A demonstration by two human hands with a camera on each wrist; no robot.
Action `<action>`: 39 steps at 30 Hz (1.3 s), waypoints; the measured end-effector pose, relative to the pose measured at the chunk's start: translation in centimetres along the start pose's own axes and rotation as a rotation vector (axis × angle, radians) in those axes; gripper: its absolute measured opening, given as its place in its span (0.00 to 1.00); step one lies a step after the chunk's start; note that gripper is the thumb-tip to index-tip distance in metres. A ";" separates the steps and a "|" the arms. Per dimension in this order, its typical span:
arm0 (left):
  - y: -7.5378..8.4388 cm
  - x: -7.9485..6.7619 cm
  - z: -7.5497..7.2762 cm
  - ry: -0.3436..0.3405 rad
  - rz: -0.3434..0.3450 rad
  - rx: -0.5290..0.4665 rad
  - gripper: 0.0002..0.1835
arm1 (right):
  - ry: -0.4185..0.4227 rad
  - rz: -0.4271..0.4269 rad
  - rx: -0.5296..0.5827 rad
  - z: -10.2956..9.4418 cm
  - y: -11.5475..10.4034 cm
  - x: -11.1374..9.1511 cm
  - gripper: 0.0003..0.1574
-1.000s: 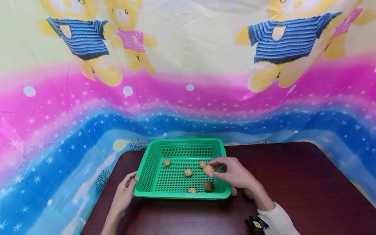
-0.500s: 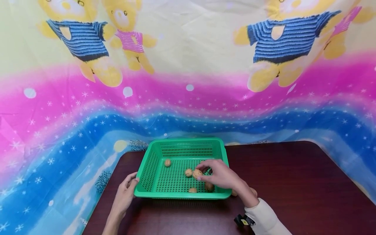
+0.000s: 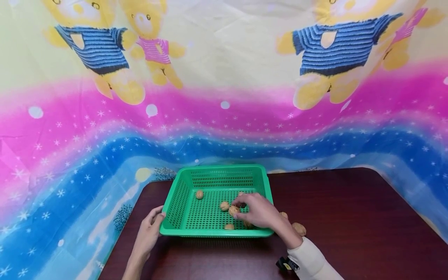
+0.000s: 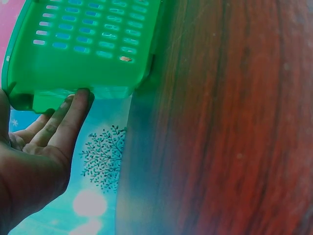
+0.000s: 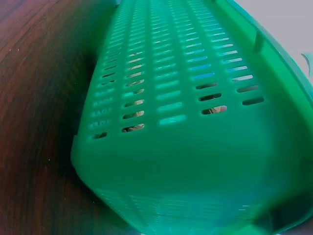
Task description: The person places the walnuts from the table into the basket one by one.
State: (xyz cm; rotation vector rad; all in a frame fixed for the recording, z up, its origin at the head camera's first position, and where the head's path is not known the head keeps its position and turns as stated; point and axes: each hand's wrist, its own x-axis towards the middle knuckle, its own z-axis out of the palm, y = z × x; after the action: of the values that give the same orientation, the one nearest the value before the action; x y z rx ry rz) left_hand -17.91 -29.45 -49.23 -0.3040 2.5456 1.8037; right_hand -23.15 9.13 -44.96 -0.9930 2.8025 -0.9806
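My left hand [image 3: 148,228] grips the left rim of a green plastic basket [image 3: 217,233]. In the left wrist view, fingers [image 4: 73,117] reach under the basket rim [image 4: 22,98]. My right hand [image 3: 258,211] is inside the basket at its right side and pinches a walnut [image 3: 234,211] between thumb and fingers, low over the perforated floor. Just left of it lies another walnut [image 3: 224,206]. More lie at the back left, the walnut [image 3: 199,194], and by the front wall, the walnut [image 3: 229,226]. My right hand partly covers a darker walnut [image 3: 248,224].
On the dark wooden table [image 3: 350,217], a walnut [image 3: 299,229] and a second walnut [image 3: 283,214] lie right of the basket near my right forearm. A bear-printed cloth [image 3: 224,77] hangs behind. The basket's slotted wall [image 5: 171,156] fills most of the right wrist view.
My right hand has carried the walnut left and down, from the basket's right side to beside the middle walnut. The left hand stays on the rim.
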 end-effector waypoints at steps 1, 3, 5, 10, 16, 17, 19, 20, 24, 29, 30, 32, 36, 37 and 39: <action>0.0 0.0 0.0 0.000 -0.001 0.004 0.32 | 0.000 0.001 0.004 0.0 0.0 0.0 0.19; 0.1 0.0 0.1 -0.001 -0.002 0.003 0.32 | -0.001 0.002 0.027 -0.1 0.1 -0.1 0.19; 0.1 -0.1 0.1 0.001 -0.002 0.003 0.32 | 0.008 -0.001 0.066 -0.4 0.1 -0.2 0.19; 0.3 -0.2 0.2 0.005 -0.002 -0.006 0.31 | 0.044 0.017 0.188 -1.9 0.5 -0.8 0.19; 0.4 -0.2 0.1 0.001 0.012 0.003 0.32 | 0.134 0.065 0.175 -4.8 1.9 -2.8 0.21; 0.4 -0.2 0.1 0.003 0.013 0.008 0.32 | 0.149 0.076 0.166 -5.2 2.2 -3.2 0.21; 0.4 -0.2 0.1 0.006 0.011 0.016 0.31 | 0.172 0.099 0.163 -6.0 2.9 -4.1 0.21; 0.4 -0.2 0.1 0.007 0.007 0.015 0.31 | 0.180 0.110 0.164 -6.3 3.3 -4.5 0.22; 0.3 -0.1 0.1 0.001 -0.003 0.027 0.32 | 0.206 0.150 0.166 -7.4 4.7 -5.9 0.22; 0.4 -0.1 0.0 0.002 -0.017 0.028 0.32 | 0.226 0.181 0.119 -8.1 6.2 -7.5 0.19; 0.4 -0.1 0.0 0.002 -0.018 0.021 0.32 | 0.225 0.184 0.110 -8.1 6.5 -7.8 0.19; 0.4 -0.1 0.0 0.002 -0.018 0.008 0.32 | 0.216 0.189 0.099 -8.2 7.0 -8.3 0.19; 0.4 -0.2 0.1 0.002 -0.014 -0.006 0.31 | 0.178 0.213 0.103 -8.2 8.2 -9.5 0.19; 0.4 -0.2 0.1 0.003 -0.014 -0.006 0.31 | 0.170 0.223 0.112 -8.2 8.5 -9.7 0.19; 0.3 -0.1 0.1 0.002 -0.014 -0.003 0.31 | 0.157 0.242 0.122 -8.3 9.1 -10.3 0.20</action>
State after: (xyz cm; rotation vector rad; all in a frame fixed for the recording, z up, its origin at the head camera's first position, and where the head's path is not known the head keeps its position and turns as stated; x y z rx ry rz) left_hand -17.86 -29.25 -48.95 -0.3222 2.5358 1.8040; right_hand -21.81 25.13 -45.39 -0.5697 2.8534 -1.2249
